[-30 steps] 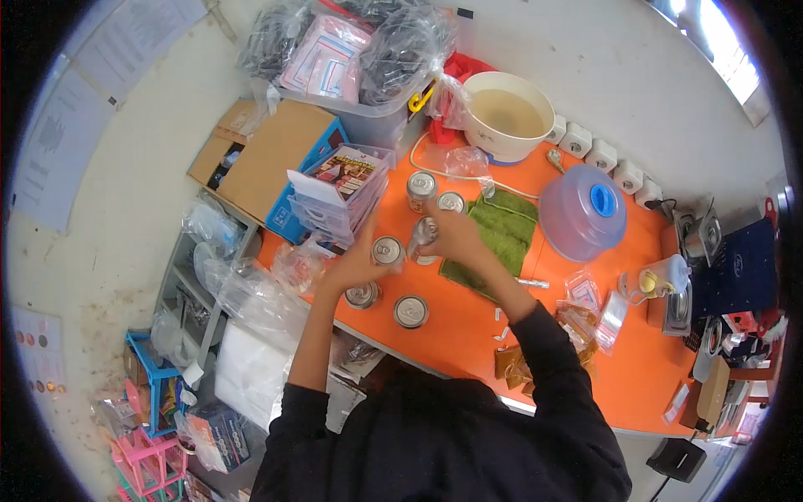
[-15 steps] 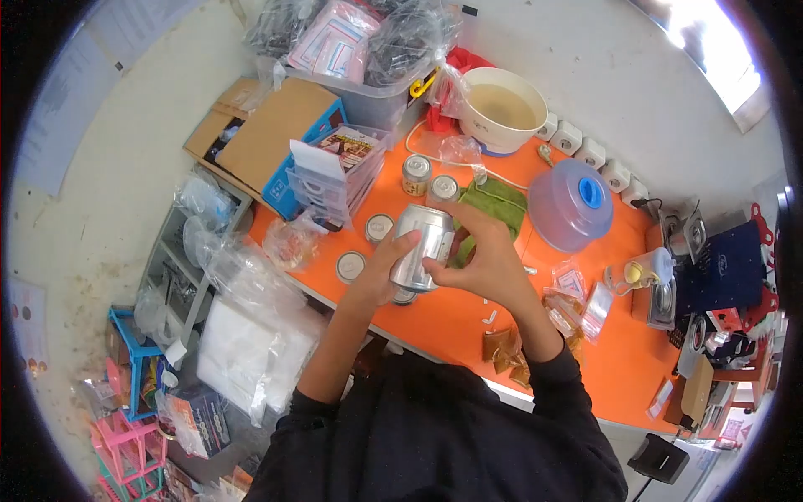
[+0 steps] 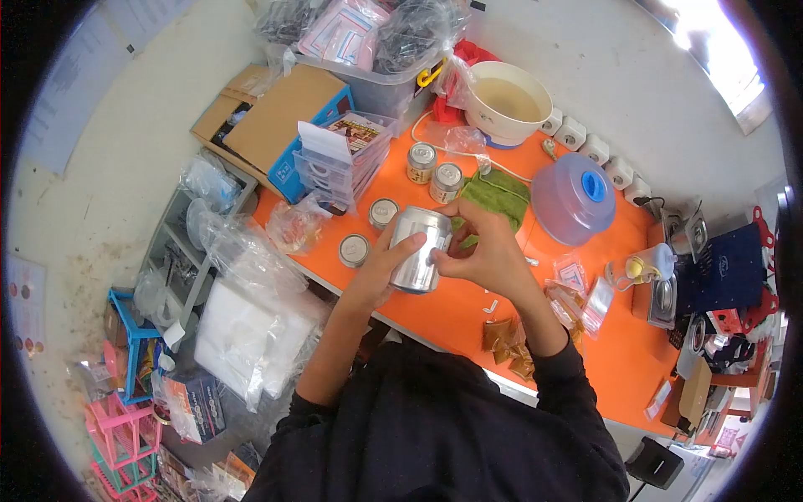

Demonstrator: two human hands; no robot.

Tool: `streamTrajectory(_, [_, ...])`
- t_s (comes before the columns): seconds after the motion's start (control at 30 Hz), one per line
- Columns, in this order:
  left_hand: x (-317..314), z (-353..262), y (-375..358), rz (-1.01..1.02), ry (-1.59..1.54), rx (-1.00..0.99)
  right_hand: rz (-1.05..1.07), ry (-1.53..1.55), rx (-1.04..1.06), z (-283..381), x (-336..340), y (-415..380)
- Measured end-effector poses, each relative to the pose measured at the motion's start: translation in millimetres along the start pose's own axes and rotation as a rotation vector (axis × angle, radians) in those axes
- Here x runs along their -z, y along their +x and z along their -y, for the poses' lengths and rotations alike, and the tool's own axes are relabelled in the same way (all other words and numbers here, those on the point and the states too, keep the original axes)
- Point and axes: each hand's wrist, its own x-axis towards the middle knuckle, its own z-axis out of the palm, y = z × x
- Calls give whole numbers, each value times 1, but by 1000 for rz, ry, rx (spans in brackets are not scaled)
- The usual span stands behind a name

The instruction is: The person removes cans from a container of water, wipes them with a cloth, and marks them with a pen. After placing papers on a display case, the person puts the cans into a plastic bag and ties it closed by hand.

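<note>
Both hands, left (image 3: pixel 381 268) and right (image 3: pixel 485 255), grip a silver can (image 3: pixel 416 249) above the orange worktop (image 3: pixel 452 322); four cans, green cloth (image 3: pixel 495 199), purple lid (image 3: pixel 577 199), white walls around.

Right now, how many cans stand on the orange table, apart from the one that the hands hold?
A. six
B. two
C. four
C: the left hand and the right hand hold one silver can above the orange table, while four more cans stand on it, two near the green cloth at and, and two nearer the edge at and.
</note>
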Motion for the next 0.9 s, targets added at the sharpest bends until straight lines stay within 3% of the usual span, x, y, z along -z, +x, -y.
streamTrajectory(0.3, [-8,1,-4,-18,-23,18,52,92,36,-14,2,0])
streamTrajectory(0.37, [-10,-4,-6,41,-158,86,33,109,40,-24,0,0])
streamTrajectory(0.5, [-4,-1,-5,40,-115,34,72,136,80,-4,1,-9])
streamTrajectory(0.57, [-6,0,-8,-26,-76,-3,123,208,-20,-1,0,-7])
streamTrajectory(0.67, [4,12,-11,-65,23,2,160,145,156,-36,-8,-5])
streamTrajectory(0.8, [1,18,-37,-182,-30,-57,263,351,-85,-26,-27,-10])
streamTrajectory(0.9, [20,35,-67,-343,-26,-96,436,331,34,-33,-51,-5])
